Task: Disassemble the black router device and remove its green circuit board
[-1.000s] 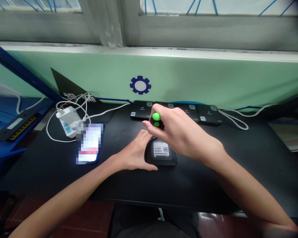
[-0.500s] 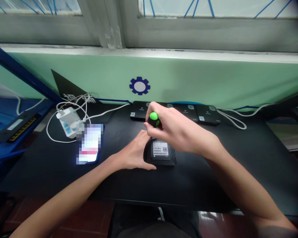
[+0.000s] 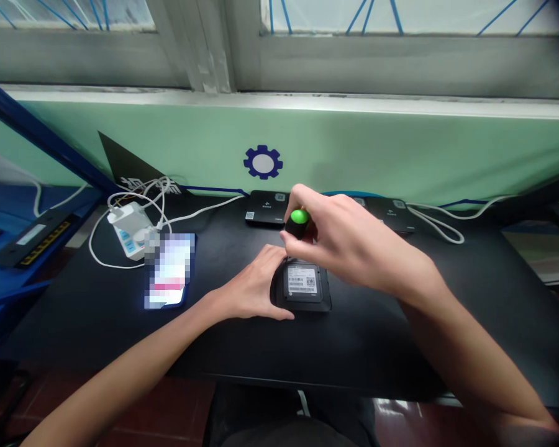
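The fingers (image 3: 307,202) of the right hand (image 3: 345,245) curl tightly around a screwdriver (image 3: 298,225) with a black handle and a green cap, and the palm sits behind the cap. The hand hides the shaft and tip, so I cannot tell whether the tip touches anything. The handle is above the far edge of a black box (image 3: 314,302), which lies on the desk with its labelled face up and a QR sticker (image 3: 302,280) showing. The left hand (image 3: 254,284) cups the box's left side, with the fingers spread across its far-left corner and the thumb along its near edge.

To the left of the box, a phone (image 3: 170,270) lies with its screen lit and blurred. Farther left, white cables (image 3: 97,248) loop around a white power strip (image 3: 128,230). Black routers (image 3: 263,208) line the far edge of the black desk (image 3: 354,351), beneath a green wall (image 3: 354,149).
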Demonstrator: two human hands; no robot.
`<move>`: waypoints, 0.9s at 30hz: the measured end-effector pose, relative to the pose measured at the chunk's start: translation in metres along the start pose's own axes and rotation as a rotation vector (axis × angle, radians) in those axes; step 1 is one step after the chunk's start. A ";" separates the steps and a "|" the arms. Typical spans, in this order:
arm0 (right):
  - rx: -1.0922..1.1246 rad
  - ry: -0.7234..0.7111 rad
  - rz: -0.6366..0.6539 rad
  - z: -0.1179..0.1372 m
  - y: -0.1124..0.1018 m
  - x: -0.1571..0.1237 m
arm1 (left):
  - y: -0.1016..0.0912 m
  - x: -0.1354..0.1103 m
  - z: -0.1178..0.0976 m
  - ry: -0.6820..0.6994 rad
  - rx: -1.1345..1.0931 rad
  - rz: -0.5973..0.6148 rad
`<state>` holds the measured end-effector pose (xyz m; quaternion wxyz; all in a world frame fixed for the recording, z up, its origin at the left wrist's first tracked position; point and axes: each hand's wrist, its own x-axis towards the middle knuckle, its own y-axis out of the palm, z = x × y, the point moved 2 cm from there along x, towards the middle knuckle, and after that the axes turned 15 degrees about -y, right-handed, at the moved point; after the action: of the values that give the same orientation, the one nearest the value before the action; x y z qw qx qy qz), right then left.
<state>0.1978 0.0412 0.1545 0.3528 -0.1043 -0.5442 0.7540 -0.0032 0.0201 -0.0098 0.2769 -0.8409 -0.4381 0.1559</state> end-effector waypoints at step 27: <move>-0.209 -0.019 -0.031 0.012 0.014 0.004 | 0.000 0.000 0.001 0.009 -0.009 0.026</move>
<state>0.1819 0.0325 0.1473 0.3463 -0.1250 -0.6246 0.6887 -0.0037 0.0204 -0.0102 0.2729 -0.8485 -0.4266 0.1538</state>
